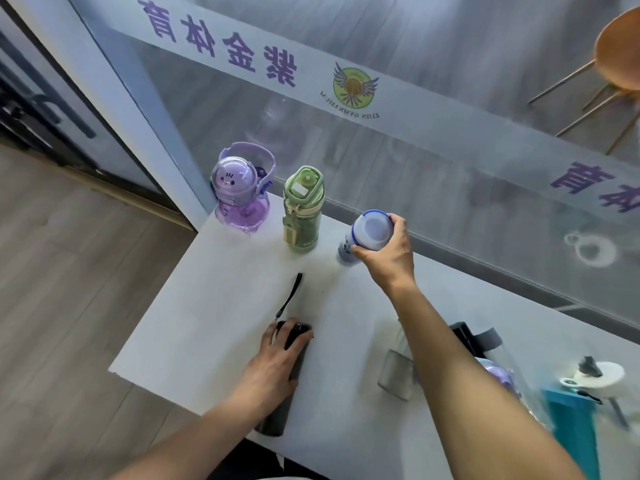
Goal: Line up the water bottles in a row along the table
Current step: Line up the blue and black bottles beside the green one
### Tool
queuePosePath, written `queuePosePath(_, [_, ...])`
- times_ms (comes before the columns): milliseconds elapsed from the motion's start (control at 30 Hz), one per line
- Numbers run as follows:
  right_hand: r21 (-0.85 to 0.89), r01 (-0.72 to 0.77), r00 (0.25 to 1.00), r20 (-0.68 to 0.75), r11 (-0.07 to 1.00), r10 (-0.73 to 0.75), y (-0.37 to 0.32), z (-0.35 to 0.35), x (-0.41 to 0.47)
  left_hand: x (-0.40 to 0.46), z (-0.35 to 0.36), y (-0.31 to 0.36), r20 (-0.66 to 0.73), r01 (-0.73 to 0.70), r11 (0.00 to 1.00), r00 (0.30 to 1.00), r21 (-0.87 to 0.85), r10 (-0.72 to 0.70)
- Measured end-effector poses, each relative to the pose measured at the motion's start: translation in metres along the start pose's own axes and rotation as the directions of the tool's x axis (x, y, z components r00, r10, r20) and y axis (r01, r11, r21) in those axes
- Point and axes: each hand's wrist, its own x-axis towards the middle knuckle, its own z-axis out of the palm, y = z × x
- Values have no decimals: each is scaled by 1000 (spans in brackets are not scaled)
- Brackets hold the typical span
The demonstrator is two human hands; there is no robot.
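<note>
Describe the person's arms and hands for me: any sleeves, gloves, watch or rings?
Both forearms are bare up to the frame edge, with no sleeves in view. The left hand and right hand wear no gloves, and no watch, bracelet or ring is visible on either.

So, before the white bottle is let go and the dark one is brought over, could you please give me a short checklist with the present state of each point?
1. Purple bottle and green bottle upright by the glass: ok.
2. Right hand has a firm grip on the white bottle: ok.
3. White bottle's base resting flat on the table: cannot tell, the hand hides it.
4. White bottle in line with the other two: ok, roughly.
5. Left hand has a grip on the dark bottle: ok.
6. Dark bottle's strap clear of other bottles: ok.
</note>
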Motion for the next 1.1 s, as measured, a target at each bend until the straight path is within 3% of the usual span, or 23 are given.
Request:
queuePosePath(167, [-57, 91, 996, -2, 994, -91, 5, 13, -9, -2, 1, -3, -14, -11, 1000, 1000, -25, 11])
queuePosePath(567, [-106, 101, 994, -16, 989, -104, 1, 22, -3, -8, 0, -4, -60, -10, 997, 998, -80, 5])
queuePosePath(733, [-182, -48, 999, 3, 982, 49, 9, 10, -14, -14, -2, -3, -86, 161, 976, 981, -145, -175])
queuePosePath(833, [-228, -138, 990, -10, 964, 139, 21, 3, -43, -15, 1, -7, -29, 214, 951, 974, -222, -226])
queuePosePath(967, [-227, -202, 965, 120, 953, 233, 38, 3, -96, -13, 2, -10, 27, 207, 919, 977, -337, -210])
queuePosePath(1100, [-251, -294, 889, 282, 922, 360, 42, 6, -126, -11, -3, -3, 5, 101, 924, 994, -370, -107])
